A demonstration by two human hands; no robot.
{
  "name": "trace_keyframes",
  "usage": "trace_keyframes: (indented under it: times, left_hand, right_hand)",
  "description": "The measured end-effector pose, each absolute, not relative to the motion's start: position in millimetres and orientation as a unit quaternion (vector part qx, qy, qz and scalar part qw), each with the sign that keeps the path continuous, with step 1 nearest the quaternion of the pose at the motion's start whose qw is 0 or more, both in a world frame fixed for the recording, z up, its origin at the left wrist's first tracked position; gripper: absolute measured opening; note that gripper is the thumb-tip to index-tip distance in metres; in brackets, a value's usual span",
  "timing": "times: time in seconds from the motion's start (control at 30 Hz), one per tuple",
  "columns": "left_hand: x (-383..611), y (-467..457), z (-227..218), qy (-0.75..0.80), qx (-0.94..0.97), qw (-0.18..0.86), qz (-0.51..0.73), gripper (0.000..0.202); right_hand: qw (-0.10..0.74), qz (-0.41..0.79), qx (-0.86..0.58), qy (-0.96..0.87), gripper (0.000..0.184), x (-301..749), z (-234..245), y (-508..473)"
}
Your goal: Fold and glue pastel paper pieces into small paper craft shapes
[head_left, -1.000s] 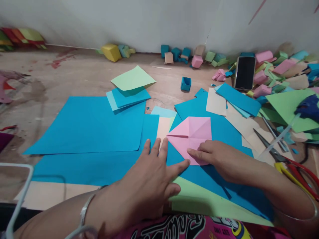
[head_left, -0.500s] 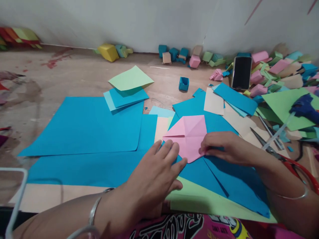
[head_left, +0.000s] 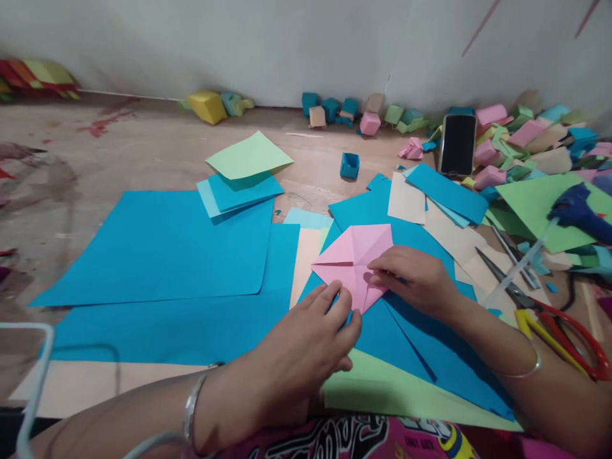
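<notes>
A folded pink paper point(head_left: 342, 245), with crease lines and a slit running in from its left point, lies on blue sheets point(head_left: 421, 245). My left hand point(head_left: 306, 338) is open, with fingertips resting on the paper's lower left edge. From the right, my right hand point(head_left: 415, 277) pinches a flap of the same paper, its fingertips just right of the centre. Those fingers cover part of the paper's right side. Larger blue sheets point(head_left: 191, 248) spread to the left, and a light green sheet point(head_left: 382, 386) shows under the near edge.
Scissors point(head_left: 519, 296) with red handles lie at right, near a blue glue gun point(head_left: 576, 204). A phone point(head_left: 458, 143) leans against a pile of folded paper pieces point(head_left: 530, 137). A small blue paper box point(head_left: 350, 165) stands behind the pink paper. Green and blue squares point(head_left: 251, 156) are stacked at back left.
My right hand has moved left from the paper's right edge toward its centre, bringing a flap inward. My left hand stays at the lower left edge, its fingers slightly more bent.
</notes>
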State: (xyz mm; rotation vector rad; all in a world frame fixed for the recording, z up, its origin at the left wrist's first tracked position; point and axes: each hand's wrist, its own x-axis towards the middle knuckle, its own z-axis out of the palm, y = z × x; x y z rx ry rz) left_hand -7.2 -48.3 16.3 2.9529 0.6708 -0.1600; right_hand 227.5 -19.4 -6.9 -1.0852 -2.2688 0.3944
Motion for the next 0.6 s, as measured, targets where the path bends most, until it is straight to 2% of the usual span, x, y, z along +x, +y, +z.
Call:
trace_keyframes:
  times: [0.33,0.6]
  left_hand:
    - [-9,-41,21,0.211,0.975,0.054,-0.036,0.044]
    - [-9,-40,15,0.197,0.98,0.027,-0.023,0.049]
  right_hand:
    - [0.296,0.141,-0.413,-0.85,0.011,215,-15,-12]
    - [0.277,0.107,-0.4,-0.867,0.017,211,-24,-13]
